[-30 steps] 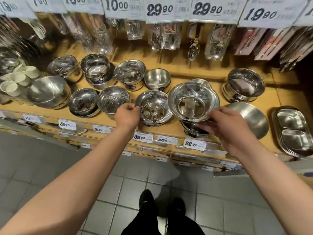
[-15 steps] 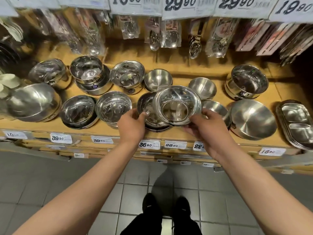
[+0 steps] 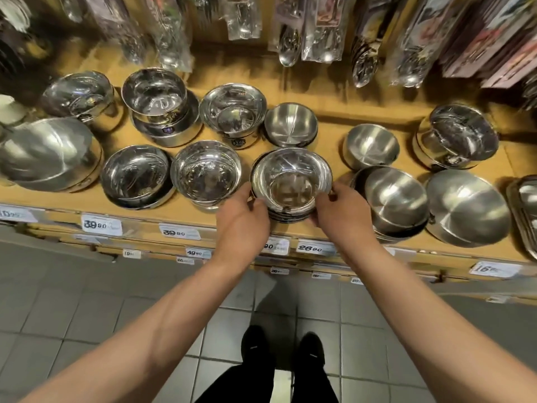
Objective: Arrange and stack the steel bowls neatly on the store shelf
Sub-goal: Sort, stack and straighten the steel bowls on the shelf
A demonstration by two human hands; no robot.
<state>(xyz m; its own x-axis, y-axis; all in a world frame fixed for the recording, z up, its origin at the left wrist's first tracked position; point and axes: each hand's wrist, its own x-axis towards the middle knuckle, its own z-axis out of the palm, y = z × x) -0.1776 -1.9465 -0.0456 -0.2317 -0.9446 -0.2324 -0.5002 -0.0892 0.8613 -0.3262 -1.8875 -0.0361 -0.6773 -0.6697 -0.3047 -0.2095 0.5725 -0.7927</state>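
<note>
A shiny steel bowl [image 3: 291, 181] sits nested on top of a small stack of bowls near the front of the wooden shelf [image 3: 328, 112]. My left hand [image 3: 247, 219] grips the stack's left side. My right hand [image 3: 340, 216] holds its right side, thumb on the top bowl's rim. Several other steel bowls and stacks stand around it: one bowl [image 3: 206, 174] just to the left, a matte bowl [image 3: 290, 125] behind, and a tilted matte stack [image 3: 393, 199] to the right.
Packaged spoons and ladles [image 3: 316, 27] hang above the shelf's back. A large bowl [image 3: 49, 154] lies at the far left, a divided steel tray [image 3: 526, 210] at the far right. Price tags [image 3: 315, 248] line the shelf's front edge. Grey tiled floor [image 3: 87, 315] lies below.
My right hand carried the shiny bowl leftward and down onto the stack by my left hand. Both hands now hold that stack's sides.
</note>
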